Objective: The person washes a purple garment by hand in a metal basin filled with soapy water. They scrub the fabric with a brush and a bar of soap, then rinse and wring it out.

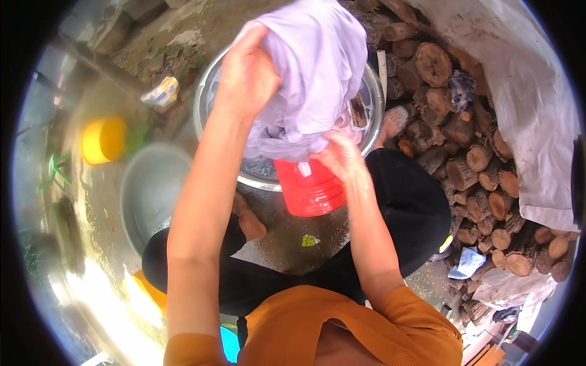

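Lifted above a round metal basin [201, 100] is a bunched, wet-looking lavender cloth [314, 61]. My left hand [249, 76] grips its upper left part, raised high with the fingers closed. Lower down, my right hand [340, 155] is closed on the cloth's bottom right edge. A red plastic washboard [312, 195] leans out over the basin's near rim, just below my right hand. Its upper part is hidden by the cloth. Inside the basin's right side lies a dark brown piece [358, 111] whose kind I cannot make out. Some sudsy water shows under the cloth.
A large grey tub [131, 201] stands left of the basin, with a yellow bucket [102, 140] beyond it. Cut logs [479, 155] are stacked on the right, partly under a pale sheet [519, 79]. A crumpled packet [162, 93] lies at the far left. My knees flank the basin's near side.
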Demonstrator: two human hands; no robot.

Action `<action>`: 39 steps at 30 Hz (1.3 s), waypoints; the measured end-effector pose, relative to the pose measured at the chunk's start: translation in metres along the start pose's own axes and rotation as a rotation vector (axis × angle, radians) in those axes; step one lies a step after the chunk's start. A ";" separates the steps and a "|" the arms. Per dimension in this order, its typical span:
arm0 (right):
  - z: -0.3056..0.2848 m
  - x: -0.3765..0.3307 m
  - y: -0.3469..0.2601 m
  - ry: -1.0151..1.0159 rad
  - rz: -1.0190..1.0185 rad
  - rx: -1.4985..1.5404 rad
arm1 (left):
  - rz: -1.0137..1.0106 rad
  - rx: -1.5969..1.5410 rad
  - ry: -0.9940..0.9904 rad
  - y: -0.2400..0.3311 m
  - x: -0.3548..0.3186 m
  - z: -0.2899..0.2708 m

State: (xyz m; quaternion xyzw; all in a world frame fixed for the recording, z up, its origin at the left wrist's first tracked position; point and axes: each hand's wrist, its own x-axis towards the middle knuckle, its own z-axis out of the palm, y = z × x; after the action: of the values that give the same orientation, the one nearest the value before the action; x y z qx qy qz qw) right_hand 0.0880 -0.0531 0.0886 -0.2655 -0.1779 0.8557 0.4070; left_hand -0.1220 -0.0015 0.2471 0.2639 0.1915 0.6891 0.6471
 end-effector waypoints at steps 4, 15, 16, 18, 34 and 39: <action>0.005 -0.050 -0.033 0.059 -0.435 -0.161 | -0.040 0.092 0.268 0.001 -0.005 -0.050; -0.059 -0.070 0.009 0.562 -0.109 0.122 | -0.079 1.742 0.156 -0.114 -0.080 -0.150; -0.055 -0.070 0.007 0.556 -0.042 0.006 | 0.058 1.742 0.120 -0.120 -0.075 -0.145; -0.043 -0.073 0.002 0.537 0.089 -0.225 | 0.189 2.061 0.002 -0.141 -0.076 -0.150; -0.065 0.018 0.068 0.073 -0.040 0.248 | -0.055 1.799 -0.109 -0.194 -0.122 -0.086; -0.053 0.029 0.084 0.458 -0.095 -0.193 | 0.041 1.406 0.623 -0.200 -0.085 -0.081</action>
State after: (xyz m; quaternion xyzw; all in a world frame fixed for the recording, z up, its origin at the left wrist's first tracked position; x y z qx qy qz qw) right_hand 0.0542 -0.0766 -0.0063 -0.4813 -0.1743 0.7323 0.4491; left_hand -0.0112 -0.0616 0.0527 0.4103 0.7530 0.4599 0.2304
